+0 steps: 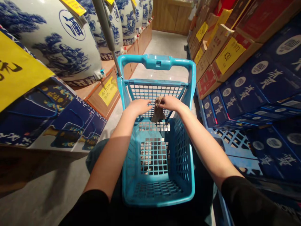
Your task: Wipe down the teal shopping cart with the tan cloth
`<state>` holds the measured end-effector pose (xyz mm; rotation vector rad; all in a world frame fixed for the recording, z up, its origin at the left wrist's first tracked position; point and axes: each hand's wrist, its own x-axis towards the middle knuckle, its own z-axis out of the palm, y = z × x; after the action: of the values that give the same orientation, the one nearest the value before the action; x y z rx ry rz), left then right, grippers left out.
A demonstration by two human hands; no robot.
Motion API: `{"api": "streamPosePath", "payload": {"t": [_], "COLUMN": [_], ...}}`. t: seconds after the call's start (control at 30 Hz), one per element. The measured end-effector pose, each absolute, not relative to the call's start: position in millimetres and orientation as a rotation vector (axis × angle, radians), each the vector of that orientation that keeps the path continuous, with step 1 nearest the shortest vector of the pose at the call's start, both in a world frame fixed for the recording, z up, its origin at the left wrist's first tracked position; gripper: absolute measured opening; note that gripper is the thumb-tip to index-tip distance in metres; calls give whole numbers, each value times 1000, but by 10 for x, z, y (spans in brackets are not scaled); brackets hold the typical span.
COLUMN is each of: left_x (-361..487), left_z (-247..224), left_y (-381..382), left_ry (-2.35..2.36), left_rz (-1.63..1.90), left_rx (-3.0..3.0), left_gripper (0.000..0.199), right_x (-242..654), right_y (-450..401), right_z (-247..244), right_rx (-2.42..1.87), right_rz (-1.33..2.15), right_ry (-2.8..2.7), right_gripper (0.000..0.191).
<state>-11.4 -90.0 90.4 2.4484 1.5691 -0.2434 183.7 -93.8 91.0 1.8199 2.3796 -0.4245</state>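
A blue plastic shopping basket [131, 194] with grid walls stands in front of me, its handle frame at the far end. Over the far part of the basket, my right hand [171, 103] pinches a crumpled grey-brown cloth [158, 115], which hangs down against the grid. My left hand [141, 107] hovers just left of the cloth, its fingers apart and holding nothing. A small gap shows between the left fingertips and the cloth. Through the grid, the basket's floor is visible.
Large blue-and-white porcelain jars [63, 47] line a wooden ledge at left, above blue gift boxes [70, 122]. Stacked blue cartons [256, 78] on a blue plastic pallet [237, 141] crowd the right. A grey pole [105, 28] rises by the handle. Wooden cabinets [171, 15] close the aisle.
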Motion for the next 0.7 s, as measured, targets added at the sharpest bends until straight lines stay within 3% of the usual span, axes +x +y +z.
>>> {"api": "streamPosePath", "payload": {"t": [0.17,0.5,0.7], "left_x": [-199,-152,-146], "left_z": [719,659,637], "left_y": [-837,-752,-784], "left_ry": [1378,1386,1387], "left_rz": [-467,-451,-466], "left_rx": [2334,2280,2256], "left_gripper": [42,50,47], "right_x": [1838,1792,1859], "right_y": [-939,-863,-876], "right_z": [964,772,857], "right_rx": [2206,1858,2188], "right_rz": [-181,-376,-179], "right_ry": [2618,2424,2601], "right_gripper": [42,31,43]}}
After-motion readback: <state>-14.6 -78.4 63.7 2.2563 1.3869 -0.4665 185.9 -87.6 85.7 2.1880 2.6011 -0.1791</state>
